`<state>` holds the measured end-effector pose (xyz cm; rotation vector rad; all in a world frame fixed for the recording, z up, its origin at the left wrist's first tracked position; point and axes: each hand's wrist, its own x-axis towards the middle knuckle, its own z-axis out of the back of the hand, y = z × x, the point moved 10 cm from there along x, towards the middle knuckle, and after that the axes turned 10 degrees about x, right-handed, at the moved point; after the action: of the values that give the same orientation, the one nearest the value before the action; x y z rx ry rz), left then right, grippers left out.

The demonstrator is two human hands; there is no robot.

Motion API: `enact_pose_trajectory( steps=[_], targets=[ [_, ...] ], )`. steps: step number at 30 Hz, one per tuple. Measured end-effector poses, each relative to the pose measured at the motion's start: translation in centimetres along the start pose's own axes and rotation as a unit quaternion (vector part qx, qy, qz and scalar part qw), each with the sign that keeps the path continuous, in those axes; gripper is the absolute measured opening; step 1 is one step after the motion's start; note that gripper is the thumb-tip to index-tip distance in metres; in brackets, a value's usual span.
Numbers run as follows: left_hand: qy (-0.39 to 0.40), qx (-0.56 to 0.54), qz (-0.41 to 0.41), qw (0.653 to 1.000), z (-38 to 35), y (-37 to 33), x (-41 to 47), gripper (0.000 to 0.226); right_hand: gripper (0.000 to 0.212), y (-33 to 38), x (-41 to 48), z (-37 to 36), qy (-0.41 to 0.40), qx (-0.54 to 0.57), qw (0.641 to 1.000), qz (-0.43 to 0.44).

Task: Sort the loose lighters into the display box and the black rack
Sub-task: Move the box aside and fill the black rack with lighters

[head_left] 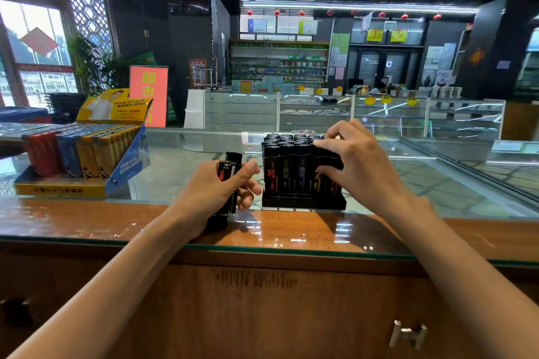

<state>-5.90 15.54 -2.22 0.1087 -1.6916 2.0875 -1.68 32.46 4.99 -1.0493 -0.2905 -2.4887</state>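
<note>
Left grip (221,189): holds spare lighters (230,165), black rack (303,202) just beside it.
Right grip (355,160): pinches the end lighter (326,158).
Tip: push straight down.

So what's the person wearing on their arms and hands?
Both arms are bare as far as the picture shows, with no sleeves. The left hand and right hand have no gloves, rings, watch or bracelet that I can see.

Left hand (215,188) grips loose lighters (230,165); right hand (363,167) pinches a racked lighter (320,186).
</note>
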Motion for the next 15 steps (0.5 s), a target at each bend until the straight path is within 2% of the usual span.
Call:
enact_pose_trajectory(
  steps=[2, 5, 8, 9, 11, 13, 15],
  targets=[
    [0.011, 0.004, 0.0, 1.0, -0.2, 0.1, 0.0, 0.034, 0.047, 0.0, -0.1, -0.1, 0.001, -0.012, 1.0, 0.002],
    [0.03, 0.009, -0.005, 0.999, -0.6, 0.3, 0.0, 0.013, 0.047, 0.2, -0.3, -0.2, -0.006, -0.042, 0.999, 0.012],
    [0.052, -0.003, -0.006, 0.999, -0.9, 0.4, 0.0, 0.009, 0.048, 0.5, -0.7, 0.1, -0.032, -0.047, 0.998, 0.01],
    [0.061, -0.003, -0.013, 0.998, -1.1, 0.2, -0.1, 0.01, 0.045, 1.1, -0.8, 0.4, -0.046, -0.015, 0.999, 0.012],
    [0.075, -0.005, -0.032, 0.997, -1.3, -0.2, -0.2, 0.014, 0.036, 2.6, -0.4, 0.8, -0.053, 0.125, 0.991, 0.012],
    [0.079, -0.007, -0.046, 0.996, -1.6, -0.7, -0.3, 0.019, 0.033, 4.4, 0.5, 0.1, -0.01, 0.262, 0.965, 0.013],
    [0.08, 0.0, -0.063, 0.995, -1.8, -1.2, -0.5, 0.017, 0.033, 6.3, 1.3, -0.9, 0.047, 0.312, 0.948, 0.027]
  ],
)
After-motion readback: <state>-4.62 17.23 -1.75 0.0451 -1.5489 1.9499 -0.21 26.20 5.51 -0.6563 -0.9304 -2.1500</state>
